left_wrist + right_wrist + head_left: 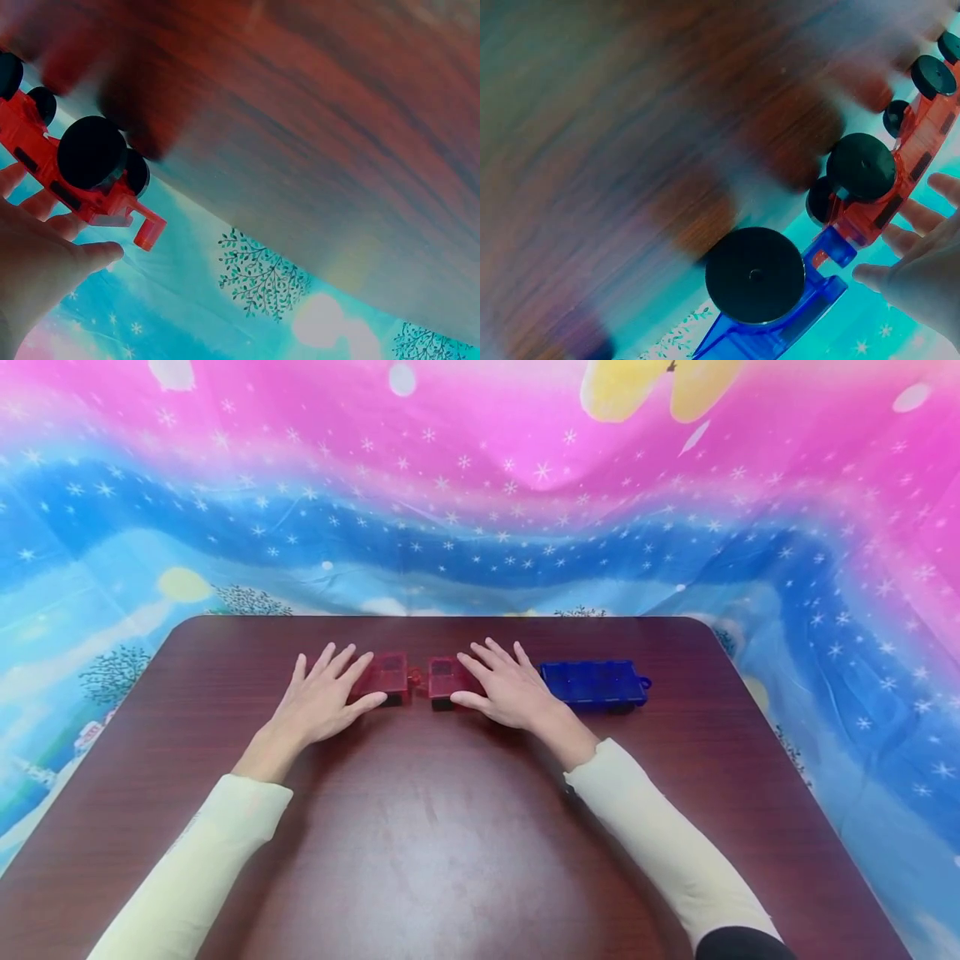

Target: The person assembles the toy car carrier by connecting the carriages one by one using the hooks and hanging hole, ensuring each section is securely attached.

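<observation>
Two translucent red toy train cars with black wheels stand end to end on the table, a small red coupling (415, 677) between them. Over the left red car (391, 670) lies my left hand (321, 700), fingers spread and straight; in the left wrist view its fingertips meet the red car's side (71, 193). My right hand (512, 690) lies likewise across the right red car (443, 675), covering much of it. A translucent blue toy car (592, 683) stands right of that hand, and its hook (832, 244) is at the red car's end in the right wrist view.
The dark brown wooden table (435, 827) has rounded far corners. Behind and beside it hangs a pink and blue cloth (480, 502) printed with snowflakes and trees. The train cars sit near the table's far edge.
</observation>
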Demonstrator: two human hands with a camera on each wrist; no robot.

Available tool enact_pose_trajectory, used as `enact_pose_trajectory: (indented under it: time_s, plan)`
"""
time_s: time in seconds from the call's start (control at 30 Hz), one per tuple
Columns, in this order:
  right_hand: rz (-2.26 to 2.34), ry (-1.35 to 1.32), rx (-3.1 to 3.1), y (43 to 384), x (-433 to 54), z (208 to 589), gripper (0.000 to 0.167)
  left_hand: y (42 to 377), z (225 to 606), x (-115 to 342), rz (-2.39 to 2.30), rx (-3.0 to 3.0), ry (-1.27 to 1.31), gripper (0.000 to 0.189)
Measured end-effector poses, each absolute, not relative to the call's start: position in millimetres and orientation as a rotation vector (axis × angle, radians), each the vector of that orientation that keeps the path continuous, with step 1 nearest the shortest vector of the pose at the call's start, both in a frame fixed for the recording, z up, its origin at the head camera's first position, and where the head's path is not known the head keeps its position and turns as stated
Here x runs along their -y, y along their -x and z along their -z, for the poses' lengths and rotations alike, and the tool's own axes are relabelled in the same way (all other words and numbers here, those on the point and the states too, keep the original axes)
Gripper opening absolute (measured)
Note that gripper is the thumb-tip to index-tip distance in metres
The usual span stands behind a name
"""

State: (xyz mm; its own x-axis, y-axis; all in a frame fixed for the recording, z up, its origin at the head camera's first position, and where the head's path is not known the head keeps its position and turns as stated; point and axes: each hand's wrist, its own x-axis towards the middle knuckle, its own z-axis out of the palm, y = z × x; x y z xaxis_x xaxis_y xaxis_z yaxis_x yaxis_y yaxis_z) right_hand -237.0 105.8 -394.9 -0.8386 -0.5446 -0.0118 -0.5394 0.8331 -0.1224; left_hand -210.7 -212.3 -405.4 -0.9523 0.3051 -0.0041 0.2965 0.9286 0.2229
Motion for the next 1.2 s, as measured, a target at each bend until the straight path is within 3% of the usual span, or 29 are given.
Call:
enact_pose_trajectory:
  time_s: [1.2]
  plan:
    - [0.112,0.919,-2.929,251,-85,408,0.088,228,416,209,-0.267,-3.074,-0.508,0.099]
